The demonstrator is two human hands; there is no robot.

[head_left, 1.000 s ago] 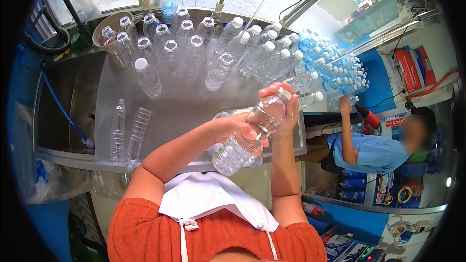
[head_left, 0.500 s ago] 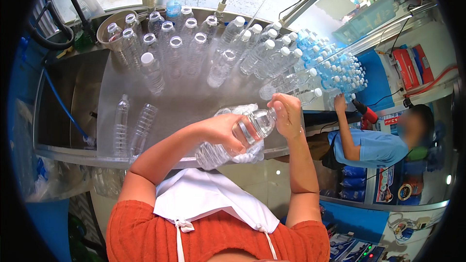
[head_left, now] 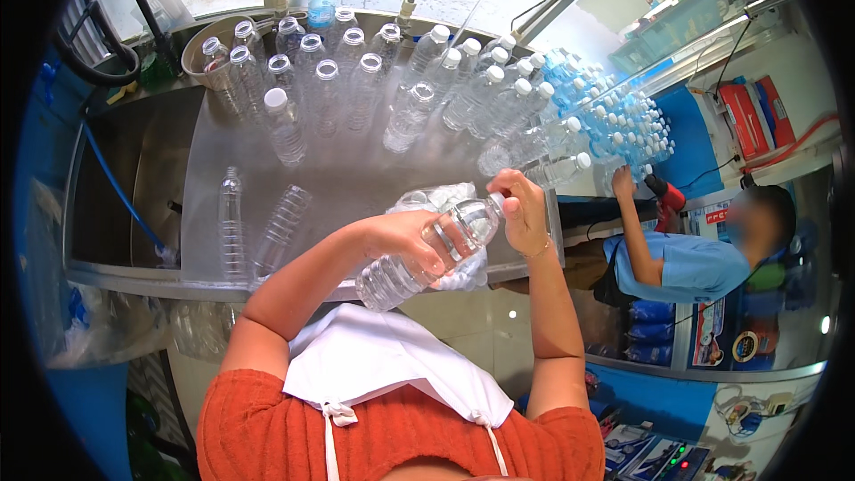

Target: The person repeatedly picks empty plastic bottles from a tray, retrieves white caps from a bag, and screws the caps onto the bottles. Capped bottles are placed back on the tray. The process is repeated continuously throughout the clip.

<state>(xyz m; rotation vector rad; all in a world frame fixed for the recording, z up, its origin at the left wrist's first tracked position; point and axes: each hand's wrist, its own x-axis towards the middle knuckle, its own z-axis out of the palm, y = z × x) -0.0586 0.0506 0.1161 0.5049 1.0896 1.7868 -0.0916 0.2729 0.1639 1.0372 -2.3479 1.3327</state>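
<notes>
A clear plastic bottle (head_left: pixel 392 282) lies tilted in front of me, its neck toward the upper right. My left hand (head_left: pixel 401 240) is wrapped round the bottle's body. At the neck, my right hand (head_left: pixel 522 205) has its fingers closed on a white cap (head_left: pixel 497 203); they partly cover it. Behind the bottle, a clear bag of white caps (head_left: pixel 436 198) rests on the metal counter (head_left: pixel 356 183), partly hidden by my hands and the bottle. Two bottles without caps lie to the left, an upright-looking slim one (head_left: pixel 232 223) and a ribbed one (head_left: pixel 283 224).
Several uncapped bottles (head_left: pixel 325 102) stand at the back, with capped bottles (head_left: pixel 485 93) right of them. Blue-tinted capped bottles (head_left: pixel 623 125) crowd the far right. A metal sink (head_left: pixel 111 178) is at left. A person in a blue shirt (head_left: pixel 677 267) holds a red heat gun (head_left: pixel 668 194).
My right hand has turned at the cap, its fingers now curled differently round it. The bottle has shifted slightly. The ribbed bottle at left has rolled a little to the right.
</notes>
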